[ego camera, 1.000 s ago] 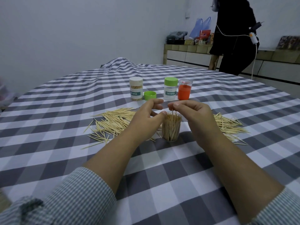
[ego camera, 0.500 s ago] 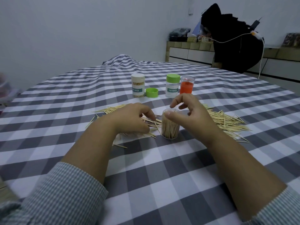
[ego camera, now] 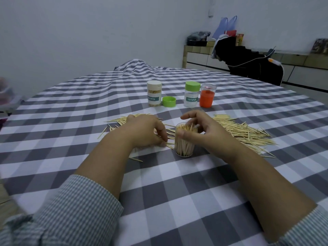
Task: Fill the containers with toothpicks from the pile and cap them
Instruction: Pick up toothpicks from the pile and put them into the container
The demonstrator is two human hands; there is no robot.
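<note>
A clear open container (ego camera: 184, 145) packed with upright toothpicks stands on the checked tablecloth. My right hand (ego camera: 198, 129) curls around its rim, thumb on the near side, fingers behind. My left hand (ego camera: 147, 131) rests palm down on the left toothpick pile (ego camera: 120, 121), fingers pressed on loose toothpicks beside the container. A second pile (ego camera: 245, 132) spreads to the right. Farther back stand a white-capped full container (ego camera: 154, 94), a loose green cap (ego camera: 169, 101), a green-capped container (ego camera: 191, 94) and an orange one (ego camera: 206, 95).
The round table (ego camera: 71, 103) wears a grey and white checked cloth, humped at the far side. A person in black (ego camera: 248, 63) bends by a low cabinet (ego camera: 198, 55) at the back right. One stray toothpick (ego camera: 135, 159) lies near my left wrist.
My left hand dropped from the container's top onto the left pile. My right hand stayed at the container's rim. The person in black bent down lower.
</note>
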